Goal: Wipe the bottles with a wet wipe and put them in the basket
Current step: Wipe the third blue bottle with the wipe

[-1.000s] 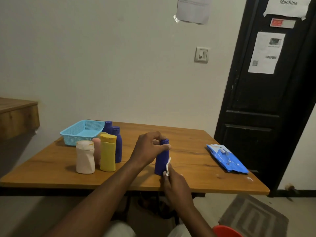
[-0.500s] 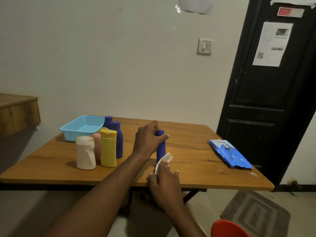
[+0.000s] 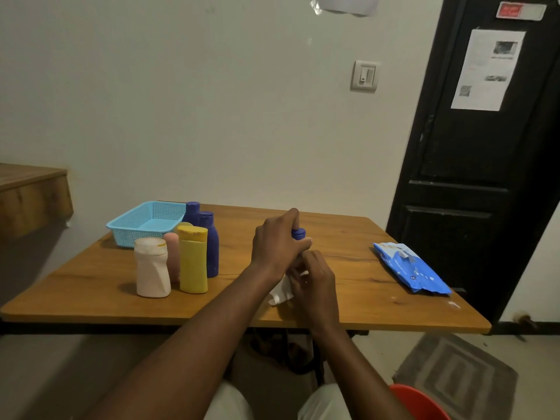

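The room is dim and a bit grainy. Soft shadows fall left of the bottles on the counter (image 3: 91, 286). The door (image 3: 472, 183) leans at the edge.

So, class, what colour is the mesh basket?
Light blue basket, seen in the head view.

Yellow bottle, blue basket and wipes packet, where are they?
yellow bottle (image 3: 193, 262), head view, middle of its body
blue basket (image 3: 133, 230), head view, near side wall
wipes packet (image 3: 413, 269), head view, middle of its top face
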Demonstrator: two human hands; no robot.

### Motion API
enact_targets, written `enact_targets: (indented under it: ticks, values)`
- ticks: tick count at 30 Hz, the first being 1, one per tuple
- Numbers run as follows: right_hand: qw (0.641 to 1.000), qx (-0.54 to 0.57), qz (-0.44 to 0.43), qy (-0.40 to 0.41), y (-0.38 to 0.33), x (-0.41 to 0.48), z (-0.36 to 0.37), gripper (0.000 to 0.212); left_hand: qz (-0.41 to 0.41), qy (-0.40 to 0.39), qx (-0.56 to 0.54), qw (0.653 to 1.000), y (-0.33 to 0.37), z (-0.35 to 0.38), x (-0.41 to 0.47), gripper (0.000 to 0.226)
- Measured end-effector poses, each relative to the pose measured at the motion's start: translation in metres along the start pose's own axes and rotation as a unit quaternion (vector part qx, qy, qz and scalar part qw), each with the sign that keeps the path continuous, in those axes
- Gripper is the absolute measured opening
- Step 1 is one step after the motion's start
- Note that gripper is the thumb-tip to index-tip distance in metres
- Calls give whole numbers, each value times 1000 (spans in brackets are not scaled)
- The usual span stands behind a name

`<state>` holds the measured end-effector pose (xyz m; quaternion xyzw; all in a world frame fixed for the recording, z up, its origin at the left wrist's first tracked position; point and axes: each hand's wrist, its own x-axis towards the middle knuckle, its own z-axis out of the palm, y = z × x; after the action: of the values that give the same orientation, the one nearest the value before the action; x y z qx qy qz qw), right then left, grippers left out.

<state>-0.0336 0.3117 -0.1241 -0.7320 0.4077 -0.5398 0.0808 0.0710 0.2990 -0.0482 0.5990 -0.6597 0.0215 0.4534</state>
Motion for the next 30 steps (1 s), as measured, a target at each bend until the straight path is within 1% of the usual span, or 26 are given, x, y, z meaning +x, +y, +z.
enact_targets:
  ticks: [2, 5, 9, 11, 13, 15, 18, 22, 25, 27, 30]
  values:
    - [1000, 1, -28, 12, 2, 6, 0, 20, -1, -1, -4, 1000, -1, -2, 1, 36]
    - [1000, 8, -19, 16, 10, -1, -1, 16, 2, -1, 1, 1000, -3, 0, 0, 35]
    - [998, 20, 50, 27, 21, -29, -8, 26, 5, 6, -2, 1000, -4, 4, 0, 35]
    - [995, 0, 103, 2, 22, -37, -11, 32, 6, 6, -1, 1000, -4, 4, 1, 35]
    - [991, -33, 124, -44, 20, -37, -7, 31, 8, 6, -3, 1000, -5, 4, 1, 36]
    - [990, -48, 123, -53, 16, -29, -3, 24, 12, 8, -1, 1000, -5, 5, 1, 36]
    - [993, -2, 111, -34, 14, -17, 0, 22, 7, 9, -5, 1000, -6, 4, 0, 36]
    - [999, 17, 36, 9, 5, -4, -1, 17, 16, 13, 0, 1000, -6, 5, 0, 35]
    - [999, 14, 12, 27, 0, 8, -3, 19, 11, 13, 1, 1000, -8, 3, 0, 35]
    - [999, 7, 26, 22, 3, 4, -5, 19, 12, 8, -1, 1000, -9, 2, -2, 35]
    - [996, 8, 83, -3, 10, -18, -7, 24, 13, 7, -1, 1000, -5, 1, -3, 34]
